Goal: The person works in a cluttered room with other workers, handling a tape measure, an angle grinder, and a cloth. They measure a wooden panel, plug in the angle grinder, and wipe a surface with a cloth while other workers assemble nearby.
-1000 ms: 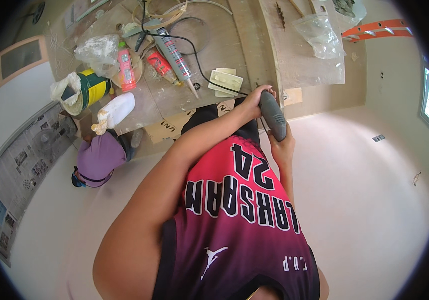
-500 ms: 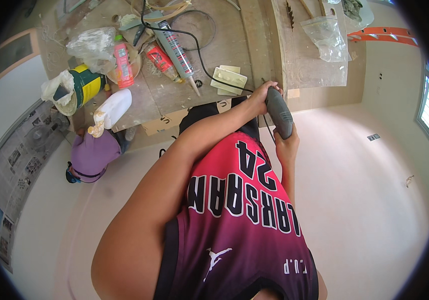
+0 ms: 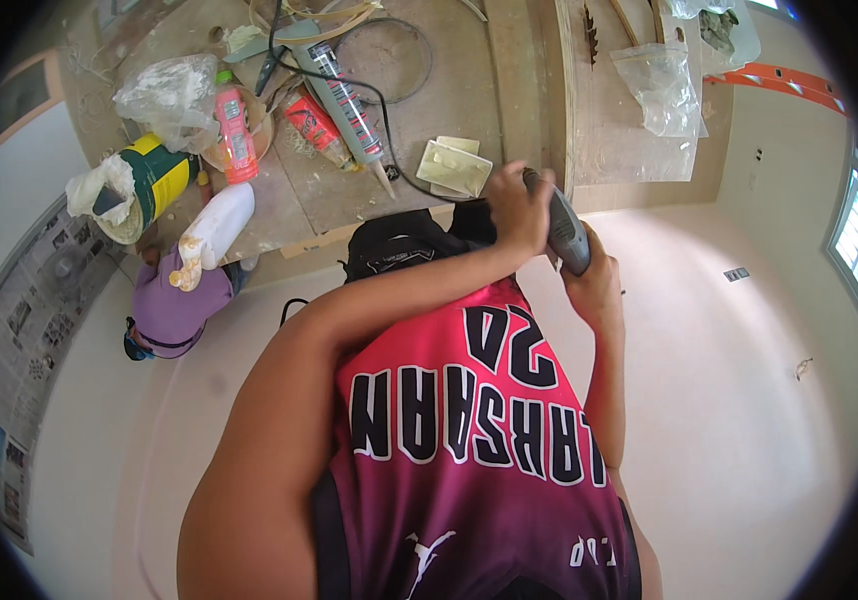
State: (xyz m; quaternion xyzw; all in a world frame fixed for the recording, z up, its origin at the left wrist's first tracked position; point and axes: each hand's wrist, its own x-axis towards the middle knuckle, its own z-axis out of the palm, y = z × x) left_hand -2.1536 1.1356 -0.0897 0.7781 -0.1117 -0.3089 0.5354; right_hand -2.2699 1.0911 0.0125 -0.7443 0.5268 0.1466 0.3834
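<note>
Grey, elongated plastic power tool [image 3: 567, 232] sits upper centre of the frame, left hand [image 3: 517, 208] and right hand [image 3: 594, 285] both clamped around it.

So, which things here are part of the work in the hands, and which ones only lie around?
In the work:
- grey power tool
- left hand gripping its top
- right hand holding it lower down

Only lying around:
- caulk tube
- pink bottle
- white bottle
- pale wall plates
- clear plastic bag
- purple cap
</note>
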